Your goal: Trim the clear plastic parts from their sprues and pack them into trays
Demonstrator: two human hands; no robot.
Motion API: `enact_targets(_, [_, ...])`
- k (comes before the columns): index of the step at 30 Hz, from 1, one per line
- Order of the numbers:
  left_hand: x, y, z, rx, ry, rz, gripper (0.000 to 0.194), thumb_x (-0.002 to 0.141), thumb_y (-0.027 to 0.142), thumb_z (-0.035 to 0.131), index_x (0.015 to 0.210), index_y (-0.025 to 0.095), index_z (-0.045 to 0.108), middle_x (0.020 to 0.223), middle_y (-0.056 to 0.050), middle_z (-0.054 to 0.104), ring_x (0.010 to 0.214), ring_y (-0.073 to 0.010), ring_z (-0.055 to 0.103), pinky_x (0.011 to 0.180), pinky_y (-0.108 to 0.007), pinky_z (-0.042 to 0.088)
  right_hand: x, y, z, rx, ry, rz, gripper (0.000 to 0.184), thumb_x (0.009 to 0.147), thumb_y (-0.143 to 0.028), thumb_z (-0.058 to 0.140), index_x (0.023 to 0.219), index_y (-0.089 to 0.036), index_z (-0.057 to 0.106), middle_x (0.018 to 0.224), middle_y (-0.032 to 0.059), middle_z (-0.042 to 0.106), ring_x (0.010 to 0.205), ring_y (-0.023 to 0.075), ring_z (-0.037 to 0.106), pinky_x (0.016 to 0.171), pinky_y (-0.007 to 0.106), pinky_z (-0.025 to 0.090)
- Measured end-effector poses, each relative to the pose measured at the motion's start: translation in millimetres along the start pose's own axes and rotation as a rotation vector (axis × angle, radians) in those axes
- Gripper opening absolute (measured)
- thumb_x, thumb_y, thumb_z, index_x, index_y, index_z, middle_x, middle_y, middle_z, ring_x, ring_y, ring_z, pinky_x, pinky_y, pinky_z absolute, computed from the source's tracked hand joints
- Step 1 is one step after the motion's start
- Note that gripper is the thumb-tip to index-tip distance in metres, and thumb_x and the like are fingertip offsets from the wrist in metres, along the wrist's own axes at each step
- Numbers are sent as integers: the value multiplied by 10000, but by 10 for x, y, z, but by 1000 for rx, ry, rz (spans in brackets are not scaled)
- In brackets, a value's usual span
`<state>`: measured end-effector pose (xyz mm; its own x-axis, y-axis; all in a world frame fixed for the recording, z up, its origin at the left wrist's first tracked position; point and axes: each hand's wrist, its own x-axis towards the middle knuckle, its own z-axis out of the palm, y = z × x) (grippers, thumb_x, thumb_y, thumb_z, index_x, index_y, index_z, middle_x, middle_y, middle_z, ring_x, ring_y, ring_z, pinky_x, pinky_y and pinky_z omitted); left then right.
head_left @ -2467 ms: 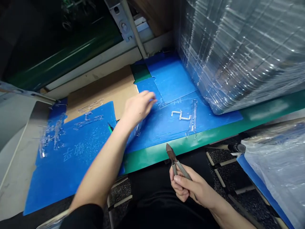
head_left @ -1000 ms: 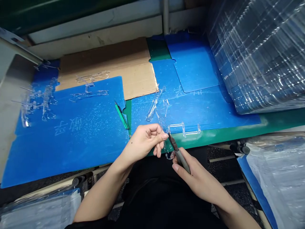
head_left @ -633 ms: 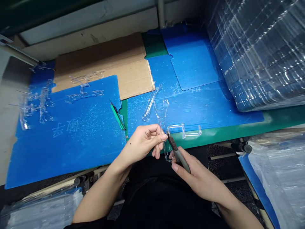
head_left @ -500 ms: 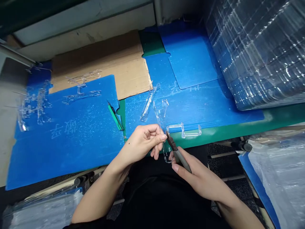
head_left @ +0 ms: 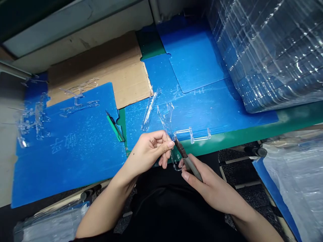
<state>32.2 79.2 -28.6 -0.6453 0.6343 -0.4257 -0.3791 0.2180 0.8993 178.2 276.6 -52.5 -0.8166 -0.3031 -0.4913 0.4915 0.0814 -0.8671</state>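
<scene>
- Bench: a green worktop (head_left: 301, 116) crosses the frame, largely covered by a left blue sheet (head_left: 83, 164) and a right blue sheet (head_left: 217, 107). The sheets probably serve to protect clear pieces from scratches.
- Background: brown cardboard (head_left: 101, 64) lies flat at upper left, its near corner under the left sheet; a film-wrapped stack (head_left: 272, 60) fills the upper right.
- Stock: a cluster of clear parts (head_left: 37, 117) sits at far left, seemingly kept out of the working space. A green-handled cutter (head_left: 114, 127) rests near the left sheet's right edge, apparently within easy reach.
- Left hand (head_left: 152, 149), centre: closed, thumb against bent fingers, pinching a clear forked part (head_left: 166, 124) at mid-length. I judge this grip steadies it beside the tool. The part slants over the worktop's front edge, forked end uppermost.
- Right hand (head_left: 205, 185), lower centre: closed round the grey handles of the pliers (head_left: 186, 157), tips pointing up and left, close to the left thumb. Whether the jaws are apart cannot be told.
- Clear zigzag strip (head_left: 191, 135): right of the pliers' tips, its left end beside them; any join to the forked part is unclear.
</scene>
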Motion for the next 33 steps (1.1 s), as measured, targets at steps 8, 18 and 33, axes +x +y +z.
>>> enact_targets(8, [9, 7, 18, 3, -24, -7, 378, 1012, 431, 780, 791, 166, 626, 594, 27, 698, 443, -76, 645, 455, -152, 457, -1, 10, -23, 4, -25, -22, 286, 1147, -534, 495, 1256, -284, 579, 1225, 35, 674, 1144, 255, 634, 1032, 455, 475])
enact_targets(18, [50, 17, 22, -55, -88, -49, 382, 1015, 435, 773, 791, 163, 625, 580, 36, 683, 400, -61, 598, 438, -152, 442, 0, 43, -71, 113, -109, -23, 307, 1139, -555, 518, 1156, -254, 574, 943, -5, 578, 791, 156, 548, 779, 333, 516])
enact_targets(33, [511, 168, 34, 227, -34, -132, 543, 883, 611, 847, 668, 173, 608, 493, -13, 653, 384, -98, 561, 441, -201, 433, 276, 192, -46, 739, -92, -39, 459, 1033, -619, 714, 1007, -220, 489, 775, -77, 374, 603, 71, 294, 544, 223, 242])
